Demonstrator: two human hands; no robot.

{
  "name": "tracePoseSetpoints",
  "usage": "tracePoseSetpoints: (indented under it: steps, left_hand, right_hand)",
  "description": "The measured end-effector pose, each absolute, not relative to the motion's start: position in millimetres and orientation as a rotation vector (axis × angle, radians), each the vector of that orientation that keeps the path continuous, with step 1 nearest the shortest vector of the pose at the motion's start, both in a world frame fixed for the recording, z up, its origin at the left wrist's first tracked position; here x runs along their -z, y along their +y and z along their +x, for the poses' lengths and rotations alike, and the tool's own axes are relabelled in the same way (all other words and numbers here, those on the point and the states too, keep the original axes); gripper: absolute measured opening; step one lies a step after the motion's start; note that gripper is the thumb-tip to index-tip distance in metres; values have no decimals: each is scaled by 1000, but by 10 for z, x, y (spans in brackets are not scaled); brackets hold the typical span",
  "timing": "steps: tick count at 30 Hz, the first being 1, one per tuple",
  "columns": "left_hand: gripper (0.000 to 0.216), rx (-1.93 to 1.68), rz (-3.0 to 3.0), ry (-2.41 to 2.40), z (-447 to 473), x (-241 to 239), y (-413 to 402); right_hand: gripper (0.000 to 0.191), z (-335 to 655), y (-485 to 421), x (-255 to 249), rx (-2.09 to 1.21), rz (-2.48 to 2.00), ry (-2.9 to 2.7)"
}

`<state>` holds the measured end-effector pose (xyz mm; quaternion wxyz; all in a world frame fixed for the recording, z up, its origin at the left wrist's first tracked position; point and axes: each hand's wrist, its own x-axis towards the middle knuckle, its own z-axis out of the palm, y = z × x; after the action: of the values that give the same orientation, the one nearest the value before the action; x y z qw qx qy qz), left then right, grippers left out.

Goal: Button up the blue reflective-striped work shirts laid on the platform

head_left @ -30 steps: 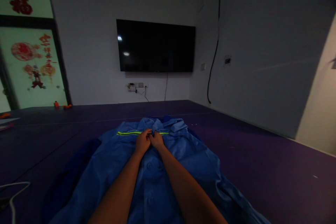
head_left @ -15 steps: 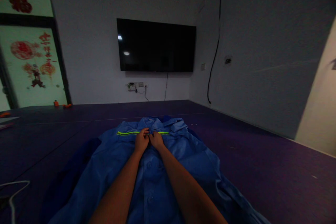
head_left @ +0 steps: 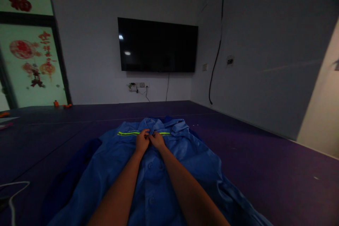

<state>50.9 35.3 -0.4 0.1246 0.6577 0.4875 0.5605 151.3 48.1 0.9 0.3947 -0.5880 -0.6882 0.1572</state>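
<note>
Your right hand (head_left: 159,141) edged slightly toward your left (head_left: 142,142), fingers curled close, grip indiscernible, over the blue shirt (head_left: 190,159) lying on purple flooring (head_left: 254,152); keeping its placket (head_left: 149,183) flat likely helped.

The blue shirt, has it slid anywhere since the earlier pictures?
No. The blue shirt lies in the same place below the television, with no clear shift left, right, nearer or farther.
</note>
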Motion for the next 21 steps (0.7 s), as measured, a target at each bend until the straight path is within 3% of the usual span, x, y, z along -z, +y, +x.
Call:
tracePoseSetpoints:
  steps: [21]
  left_hand:
    - [40,-1619,1965,1447,524,3,352]
  right_hand:
    - [20,1503,475,-1,-332,-1519,-1746]
